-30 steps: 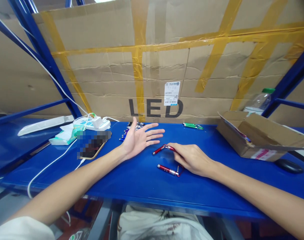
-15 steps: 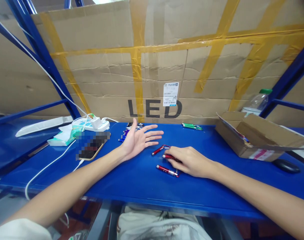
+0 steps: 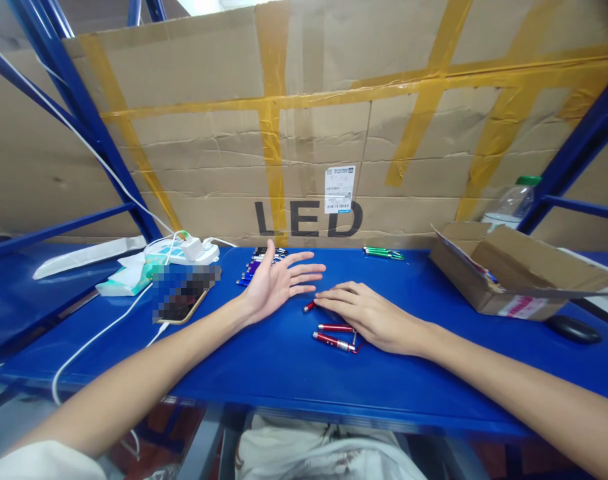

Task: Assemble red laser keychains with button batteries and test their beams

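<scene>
My left hand (image 3: 283,279) hovers over the left-centre of the table, palm up, fingers spread, holding nothing. Behind it lies a row of blue, purple and dark keychain flashlights (image 3: 249,272), partly hidden. My right hand (image 3: 369,315) is palm down, its fingers closed over the farthest red keychain flashlight (image 3: 309,307); only that flashlight's silver-tipped end shows. Just below the fingers, two more red keychain flashlights (image 3: 331,341) lie side by side, their clip ends near my right palm and partly covered.
Green keychain flashlights (image 3: 383,253) lie at the back. An open cardboard box (image 3: 464,273) stands right, beside a black mouse (image 3: 574,330) and a bottle (image 3: 514,200). A phone (image 3: 187,297), tissue pack (image 3: 127,277) and power strip (image 3: 199,252) with cables lie left.
My right hand let go of the middle red flashlight, now lying close to the nearest one, and moved up and left onto the farthest. My left hand stays in place.
</scene>
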Demonstrator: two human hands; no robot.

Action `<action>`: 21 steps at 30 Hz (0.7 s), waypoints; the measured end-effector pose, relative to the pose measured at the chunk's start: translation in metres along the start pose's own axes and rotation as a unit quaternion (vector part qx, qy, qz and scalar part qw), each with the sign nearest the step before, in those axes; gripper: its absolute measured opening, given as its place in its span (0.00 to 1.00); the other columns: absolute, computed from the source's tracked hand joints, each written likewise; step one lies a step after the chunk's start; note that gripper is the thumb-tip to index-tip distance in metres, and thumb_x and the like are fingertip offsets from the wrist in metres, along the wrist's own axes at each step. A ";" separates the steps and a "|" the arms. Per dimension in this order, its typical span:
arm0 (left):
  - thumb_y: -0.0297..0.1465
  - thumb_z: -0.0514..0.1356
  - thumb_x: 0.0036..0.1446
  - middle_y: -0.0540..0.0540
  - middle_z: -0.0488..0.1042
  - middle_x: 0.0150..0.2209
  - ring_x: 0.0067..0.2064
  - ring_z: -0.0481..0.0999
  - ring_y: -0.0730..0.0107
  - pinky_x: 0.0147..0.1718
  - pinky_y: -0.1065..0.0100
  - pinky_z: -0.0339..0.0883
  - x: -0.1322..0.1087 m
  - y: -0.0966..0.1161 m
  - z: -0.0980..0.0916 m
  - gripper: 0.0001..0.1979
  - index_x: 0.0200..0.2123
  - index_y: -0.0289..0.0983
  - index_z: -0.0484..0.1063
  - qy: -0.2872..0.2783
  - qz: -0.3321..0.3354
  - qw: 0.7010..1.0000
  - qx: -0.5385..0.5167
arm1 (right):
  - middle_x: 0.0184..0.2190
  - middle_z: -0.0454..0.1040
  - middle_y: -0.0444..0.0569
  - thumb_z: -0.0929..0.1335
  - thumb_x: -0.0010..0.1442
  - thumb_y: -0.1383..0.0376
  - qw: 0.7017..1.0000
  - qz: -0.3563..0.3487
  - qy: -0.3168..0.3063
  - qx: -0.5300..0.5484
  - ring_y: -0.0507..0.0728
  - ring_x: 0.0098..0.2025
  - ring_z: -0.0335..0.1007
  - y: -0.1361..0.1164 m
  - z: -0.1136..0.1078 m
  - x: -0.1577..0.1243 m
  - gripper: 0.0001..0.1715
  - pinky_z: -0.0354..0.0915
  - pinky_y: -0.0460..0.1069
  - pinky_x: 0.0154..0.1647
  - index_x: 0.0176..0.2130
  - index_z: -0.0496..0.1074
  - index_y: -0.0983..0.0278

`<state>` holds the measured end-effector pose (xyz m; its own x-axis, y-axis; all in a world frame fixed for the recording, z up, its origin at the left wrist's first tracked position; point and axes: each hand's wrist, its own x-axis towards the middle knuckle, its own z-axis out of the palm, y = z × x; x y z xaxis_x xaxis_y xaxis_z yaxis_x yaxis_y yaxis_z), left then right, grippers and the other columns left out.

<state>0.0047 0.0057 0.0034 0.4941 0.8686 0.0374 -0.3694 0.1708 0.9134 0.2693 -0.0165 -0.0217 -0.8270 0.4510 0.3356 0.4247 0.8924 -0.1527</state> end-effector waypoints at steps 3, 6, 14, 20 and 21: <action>0.64 0.39 0.70 0.26 0.74 0.65 0.65 0.74 0.42 0.61 0.50 0.68 0.000 0.000 0.001 0.47 0.67 0.31 0.69 0.006 0.003 1.000 0.003 | 0.67 0.74 0.54 0.59 0.79 0.65 1.000 -0.006 -0.001 0.018 0.64 0.67 0.65 0.002 0.001 0.000 0.26 0.66 0.63 0.64 0.71 0.67 0.55; 0.64 0.40 0.69 0.26 0.74 0.65 0.65 0.74 0.42 0.61 0.50 0.68 0.000 0.000 0.001 0.47 0.67 0.31 0.68 0.008 0.002 1.000 0.004 | 0.62 0.77 0.55 0.59 0.80 0.63 0.999 0.010 0.023 0.019 0.63 0.62 0.69 0.002 0.000 0.000 0.23 0.67 0.62 0.62 0.66 0.72 0.56; 0.64 0.39 0.70 0.27 0.75 0.64 0.65 0.74 0.43 0.60 0.51 0.69 -0.001 0.001 0.001 0.47 0.66 0.32 0.70 0.006 0.000 1.000 0.014 | 0.55 0.77 0.55 0.58 0.80 0.61 0.999 0.046 0.014 -0.021 0.63 0.52 0.70 0.006 0.003 0.000 0.21 0.67 0.59 0.52 0.63 0.73 0.56; 0.63 0.38 0.70 0.28 0.75 0.64 0.64 0.75 0.44 0.60 0.51 0.69 -0.001 0.001 0.002 0.46 0.65 0.33 0.71 0.011 0.002 1.000 0.023 | 0.48 0.77 0.55 0.60 0.80 0.61 0.996 0.088 0.002 -0.025 0.63 0.47 0.69 0.006 0.002 0.001 0.17 0.65 0.58 0.48 0.55 0.75 0.58; 0.63 0.38 0.70 0.28 0.75 0.64 0.64 0.75 0.44 0.60 0.50 0.69 -0.001 0.001 0.002 0.46 0.65 0.33 0.71 0.010 0.002 1.000 0.024 | 0.48 0.77 0.55 0.59 0.80 0.61 0.995 0.093 0.004 -0.026 0.63 0.47 0.69 0.006 0.002 0.001 0.17 0.65 0.58 0.47 0.54 0.75 0.59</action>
<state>0.0055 0.0040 0.0049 0.4776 0.8780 0.0330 -0.3327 0.1460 0.9317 0.2701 -0.0104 -0.0239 -0.7295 0.6075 0.3144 0.5885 0.7917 -0.1643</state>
